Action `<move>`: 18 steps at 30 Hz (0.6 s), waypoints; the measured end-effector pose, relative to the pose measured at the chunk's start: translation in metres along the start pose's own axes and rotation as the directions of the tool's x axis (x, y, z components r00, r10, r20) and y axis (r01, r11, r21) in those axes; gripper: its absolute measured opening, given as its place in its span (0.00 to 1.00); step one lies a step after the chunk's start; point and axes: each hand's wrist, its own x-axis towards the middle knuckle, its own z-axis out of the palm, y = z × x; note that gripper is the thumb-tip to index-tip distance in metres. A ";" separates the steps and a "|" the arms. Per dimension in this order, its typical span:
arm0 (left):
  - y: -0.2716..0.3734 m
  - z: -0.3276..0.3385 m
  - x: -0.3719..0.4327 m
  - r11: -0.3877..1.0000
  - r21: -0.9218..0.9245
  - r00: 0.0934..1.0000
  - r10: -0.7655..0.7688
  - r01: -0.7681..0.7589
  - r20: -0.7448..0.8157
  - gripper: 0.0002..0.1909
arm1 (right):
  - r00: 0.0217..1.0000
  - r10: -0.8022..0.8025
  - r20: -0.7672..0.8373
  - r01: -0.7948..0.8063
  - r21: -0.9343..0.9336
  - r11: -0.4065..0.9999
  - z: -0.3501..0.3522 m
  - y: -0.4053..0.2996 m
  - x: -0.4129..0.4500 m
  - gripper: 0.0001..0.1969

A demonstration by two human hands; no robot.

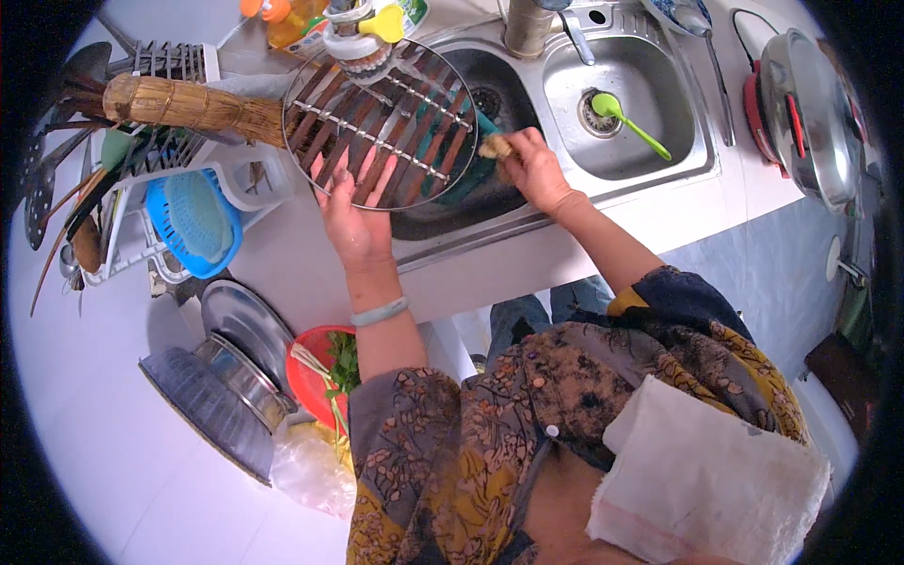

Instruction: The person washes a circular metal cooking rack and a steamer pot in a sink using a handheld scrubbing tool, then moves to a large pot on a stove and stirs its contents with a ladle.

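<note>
My left hand holds a round rack of dark slats in a metal ring by its near edge, tilted over the left sink basin. Some of its fingers show through between the slats. Just right of the rack, my right hand pinches a small tan scrubbing pad in its fingertips. Behind the rack, partly hidden in the basin, lies a teal plastic thing. A light green spoon rests in the right basin with its bowl by the drain.
A straw brush and utensils crowd the left rack, beside a blue plastic basket. The faucet stands behind the sink. A lidded steel pan is at right. Below left are a metal lid and a red bowl of greens.
</note>
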 end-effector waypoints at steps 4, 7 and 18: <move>0.004 0.004 -0.001 1.000 0.001 1.000 0.007 -0.007 0.022 0.24 | 0.964 0.266 -0.015 -0.263 0.113 0.958 0.008 0.013 0.011 0.12; 0.006 0.006 -0.006 1.000 -0.001 1.000 0.007 -0.007 0.009 0.24 | 0.845 0.507 0.171 -0.465 0.704 0.537 0.011 0.004 0.022 0.11; 0.004 0.029 -0.031 0.997 0.071 0.998 -0.008 0.004 0.061 0.24 | 0.646 0.567 0.511 -0.559 0.823 -0.105 0.058 -0.050 0.000 0.17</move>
